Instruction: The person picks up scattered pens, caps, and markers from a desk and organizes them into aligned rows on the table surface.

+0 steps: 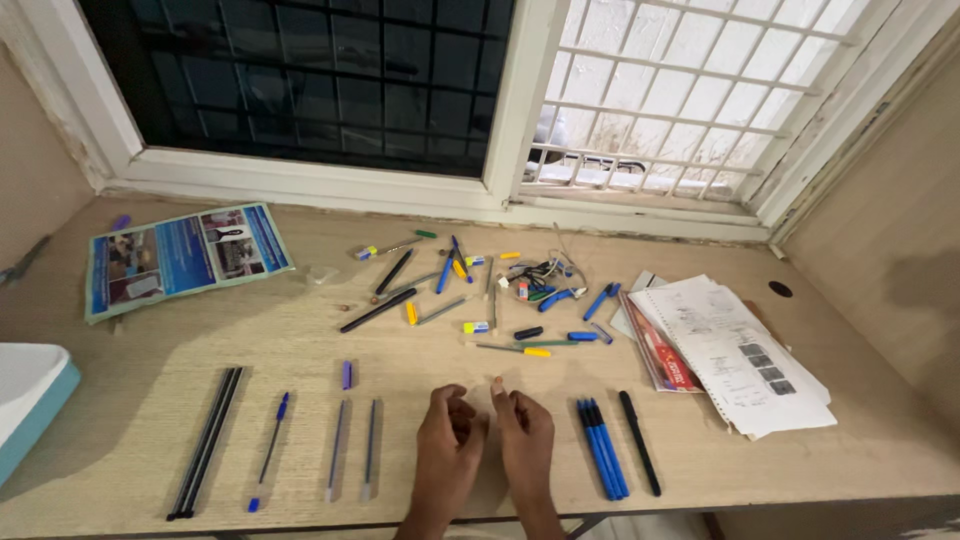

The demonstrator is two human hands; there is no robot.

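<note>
My left hand [447,445] and my right hand [522,438] rest close together on the wooden desk [150,400] near its front edge. Both have their fingers curled toward each other, and I cannot make out anything between them. Just right of my right hand lie a few blue pens [602,448] side by side and one black pen [640,442]. Left of my left hand lie two grey pen barrels [353,450], a purple cap [347,375], a blue pen [268,450] and a pair of long black pens [205,440].
A scattered heap of pens, caps and small parts [480,290] lies mid-desk. A blue brochure [185,255] sits back left, and a spiral notebook with loose papers [740,350] over a red booklet [665,355] right. A white and teal container [30,395] is at the left edge. A barred window [330,80] is behind.
</note>
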